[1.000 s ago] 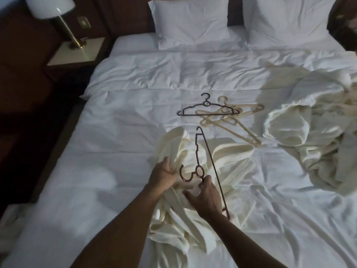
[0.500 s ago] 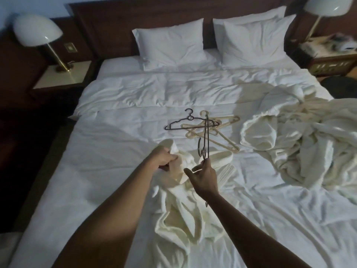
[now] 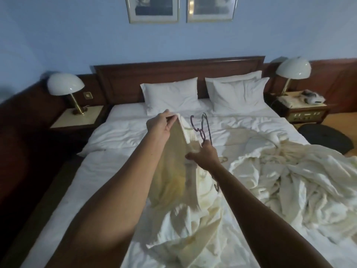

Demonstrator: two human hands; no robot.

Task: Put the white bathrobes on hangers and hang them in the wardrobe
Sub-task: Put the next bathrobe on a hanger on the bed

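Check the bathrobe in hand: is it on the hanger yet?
Not yet. The left hand pinches the bathrobe up, while the right hand holds the dark hanger outside the cloth.

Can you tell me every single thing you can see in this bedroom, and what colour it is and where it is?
bed: one, white sheets, middle of the room
headboard: one, dark wood, behind the pillows
pillows: at least three, white, at the head of the bed
lamps: two, white shades, one on each bedside table
bedside tables: two, dark with pale tops, either side of the bed
telephone: one, pale, on the right-hand table
pictures: two, framed, on the blue wall
held bathrobe: one, cream, lifted off the bed
bathrobe pile: cream, right side of the bed; count unclear
hanger: one, dark, in the right hand
left hand: grips the robe's top edge
right hand: holds hanger and robe
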